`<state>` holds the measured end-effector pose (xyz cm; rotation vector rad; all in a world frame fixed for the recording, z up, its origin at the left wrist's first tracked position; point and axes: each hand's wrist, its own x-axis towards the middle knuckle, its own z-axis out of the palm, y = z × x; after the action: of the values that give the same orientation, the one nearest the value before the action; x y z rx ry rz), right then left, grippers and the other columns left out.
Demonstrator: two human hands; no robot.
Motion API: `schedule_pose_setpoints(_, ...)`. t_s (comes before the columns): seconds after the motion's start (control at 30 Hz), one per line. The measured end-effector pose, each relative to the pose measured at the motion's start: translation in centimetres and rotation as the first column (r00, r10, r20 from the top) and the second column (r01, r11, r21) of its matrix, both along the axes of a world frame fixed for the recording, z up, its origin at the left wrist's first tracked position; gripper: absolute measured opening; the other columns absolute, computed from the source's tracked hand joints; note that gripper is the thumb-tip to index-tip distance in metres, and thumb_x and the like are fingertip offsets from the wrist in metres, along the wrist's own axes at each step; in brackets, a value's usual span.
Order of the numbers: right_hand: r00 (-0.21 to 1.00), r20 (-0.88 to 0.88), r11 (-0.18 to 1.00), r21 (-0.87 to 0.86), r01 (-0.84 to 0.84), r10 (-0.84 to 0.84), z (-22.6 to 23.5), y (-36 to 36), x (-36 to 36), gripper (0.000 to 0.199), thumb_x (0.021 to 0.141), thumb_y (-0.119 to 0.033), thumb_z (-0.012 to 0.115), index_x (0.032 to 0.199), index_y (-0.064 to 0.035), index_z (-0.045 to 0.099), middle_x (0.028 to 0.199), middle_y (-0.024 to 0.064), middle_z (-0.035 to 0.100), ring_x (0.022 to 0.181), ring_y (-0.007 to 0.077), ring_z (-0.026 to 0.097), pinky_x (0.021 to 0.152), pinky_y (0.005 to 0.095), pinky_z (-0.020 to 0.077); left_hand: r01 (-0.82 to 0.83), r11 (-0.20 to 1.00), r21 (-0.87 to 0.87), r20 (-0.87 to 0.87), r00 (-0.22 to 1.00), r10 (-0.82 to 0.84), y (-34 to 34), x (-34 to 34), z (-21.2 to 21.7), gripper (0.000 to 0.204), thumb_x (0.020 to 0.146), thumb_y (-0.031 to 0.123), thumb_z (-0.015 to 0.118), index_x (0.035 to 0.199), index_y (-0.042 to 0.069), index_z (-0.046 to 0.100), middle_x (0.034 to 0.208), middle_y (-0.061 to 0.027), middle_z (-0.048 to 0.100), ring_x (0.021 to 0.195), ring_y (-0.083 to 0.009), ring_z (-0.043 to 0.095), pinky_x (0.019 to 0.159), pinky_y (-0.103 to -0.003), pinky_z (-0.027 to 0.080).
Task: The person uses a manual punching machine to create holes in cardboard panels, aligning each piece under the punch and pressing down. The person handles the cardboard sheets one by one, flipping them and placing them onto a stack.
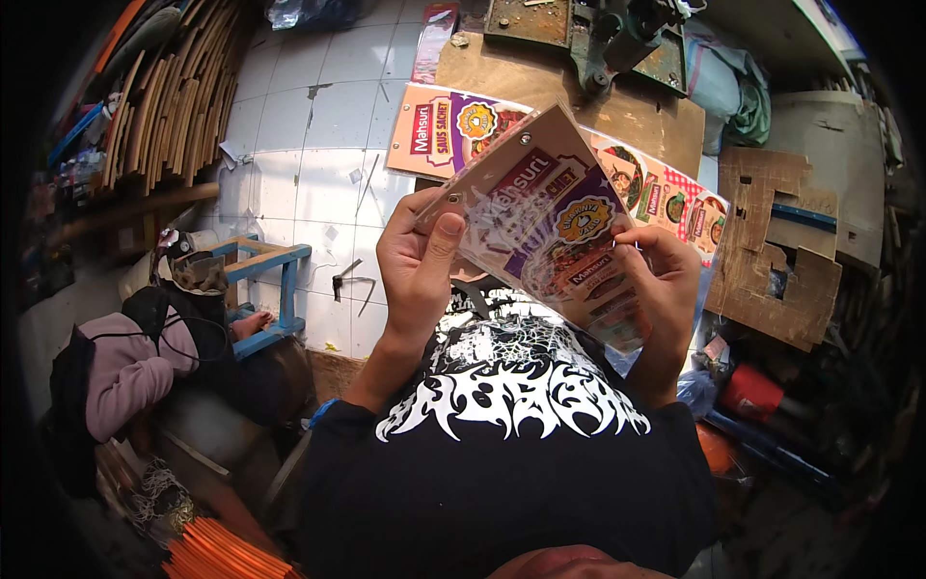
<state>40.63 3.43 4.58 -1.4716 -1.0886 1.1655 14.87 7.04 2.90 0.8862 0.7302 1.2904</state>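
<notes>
In front of my chest I hold a glossy printed sheet (569, 227) in purple and beige, tilted, with metal eyelets along its upper left end. My left hand (420, 256) is closed on its left corner, thumb on top near an eyelet. At the sheet's right edge, my right hand (661, 275) pinches it between thumb and fingers. Behind it a similar printed sheet (415, 145) lies on the brown board (666, 121), partly covered by the held one. An eyelet shows at its left end.
A dark green metal machine (617, 58) stands at the far edge of the board. Cut cardboard (772, 251) lies to the right. On the left are stacked brown strips (178, 106), a blue stool (280, 280) and a seated person in a mauve sleeve (140, 362). Orange strips (227, 550) lie lower left.
</notes>
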Motion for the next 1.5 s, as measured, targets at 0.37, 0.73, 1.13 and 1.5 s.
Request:
schedule_pose_setpoints(0.37,0.81,-0.212,0.795,0.436,-0.423,0.547,6.1,2.1,2.5,0.011,0.067,0.004,0.067,0.078,0.0035,0.067,0.069,0.0122,0.065,0.063,0.0193,0.061,0.058,0.0273,0.0441,0.299,0.911,0.283,0.51,0.758,-0.407,2.5,2.4,0.5,0.021,0.098,0.028,0.051,0.1,0.008,0.046,0.082,-0.0093,0.055,0.076,-0.0193,0.057,0.073,-0.031,0.046)
schedule_pose_setpoints(0.73,0.98,0.076,0.736,0.651,-0.187,0.182,5.0,3.4,-9.1,0.021,0.07,0.011,0.069,0.089,0.0021,0.066,0.066,0.0072,0.061,0.054,0.0123,0.055,0.049,0.0224,0.0398,0.336,0.916,0.221,0.57,0.717,-0.401,1.8,3.7,0.5,0.036,0.087,0.04,0.066,0.09,0.011,0.045,0.079,-0.005,0.054,0.078,-0.0161,0.051,0.073,-0.032,0.042)
schedule_pose_setpoints(1.13,0.975,0.222,0.639,0.746,-0.189,0.029,4.9,2.9,-9.5,0.028,0.063,0.009,0.069,0.09,0.0003,0.067,0.066,0.0078,0.06,0.053,0.0137,0.057,0.047,0.0241,0.0442,0.363,0.889,0.28,0.515,0.725,-0.458,1.6,3.7,0.3,0.036,0.087,0.039,0.069,0.091,0.011,0.047,0.081,-0.006,0.055,0.077,-0.0178,0.054,0.077,-0.034,0.043)
schedule_pose_setpoints(1.5,0.976,0.212,0.644,0.74,-0.191,0.045,4.9,2.7,-9.3,0.029,0.063,0.01,0.069,0.091,0.0017,0.067,0.067,0.0085,0.059,0.053,0.0139,0.057,0.046,0.0239,0.0433,0.358,0.891,0.278,0.498,0.739,-0.453,1.5,4.0,0.4,0.036,0.087,0.039,0.069,0.091,0.011,0.047,0.079,-0.0056,0.055,0.074,-0.0167,0.053,0.075,-0.033,0.041)
